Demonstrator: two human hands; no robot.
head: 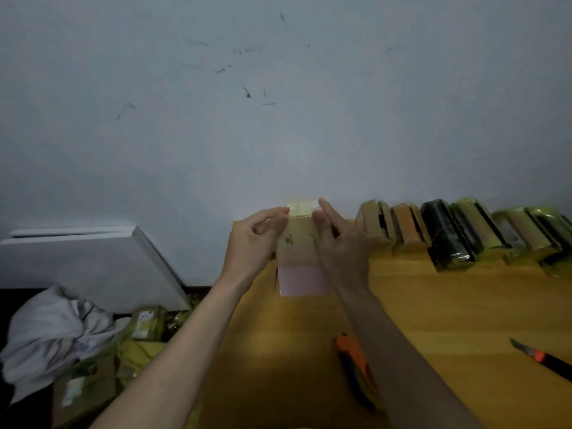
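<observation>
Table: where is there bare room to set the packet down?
Widest bare patch: the table middle, between the box row at the wall, the knife at the right edge and the orange cutter. A smaller patch lies left of the cutter. Crowded: the wall side and the floor clutter.

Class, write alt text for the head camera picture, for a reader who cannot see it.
A person's left hand and right hand hold a small plastic-wrapped packet over a yellow wooden table. A row of wrapped packets lines the wall on the right; an orange cutter and a black knife lie on the table.
</observation>
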